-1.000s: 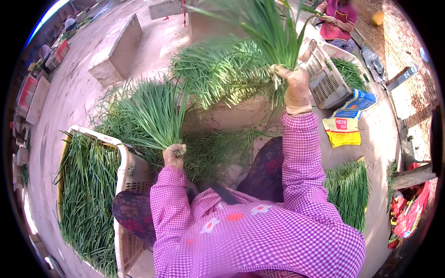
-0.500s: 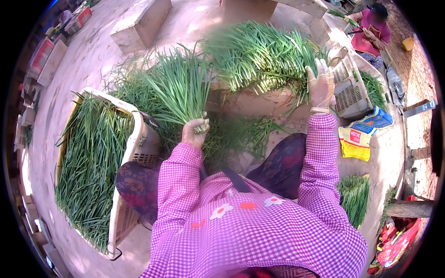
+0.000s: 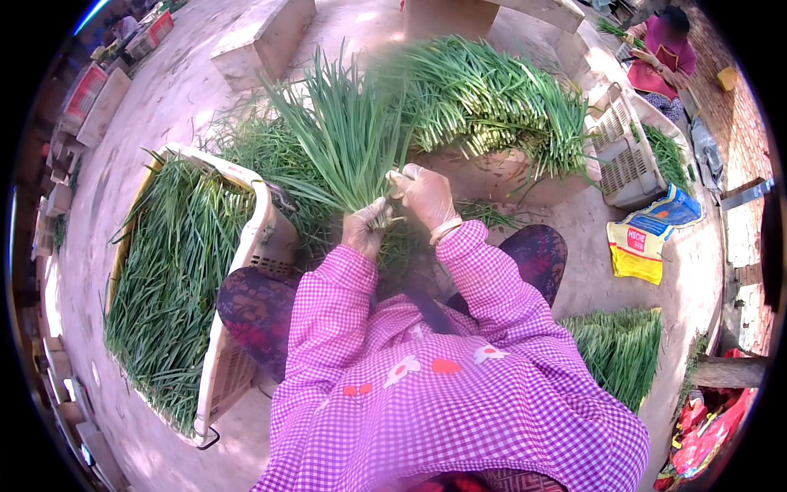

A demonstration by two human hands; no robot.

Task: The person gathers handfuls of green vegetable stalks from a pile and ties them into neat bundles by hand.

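In my gloved left hand [image 3: 366, 227] is a bunch of garlic chives [image 3: 340, 135], gripped near the pale stem ends with its green leaves fanning up and away. My gloved right hand [image 3: 428, 197] has come to the bunch's right edge, just above the left hand; its thumb and fingers are pinched together on the chives there. Exactly how many stems it pinches is hidden. Beyond my hands lies a big heap of chives [image 3: 484, 90], cut ends facing me. Loose green leaves [image 3: 275, 164] are scattered behind and left of the held bunch.
At my left stands a cream plastic crate [image 3: 261, 209] full of chives. Another crate [image 3: 619, 160] is at the right, near a yellow and blue bag [image 3: 643, 238]. More chives [image 3: 619, 353] lie by my right side. A co-worker [image 3: 664, 57] sits at the far right, handling greens.
My right hand has moved from the heap at the right, where it was spread, leftward to the held bunch, and its fingers have closed. The left hand's bunch now stands more upright.
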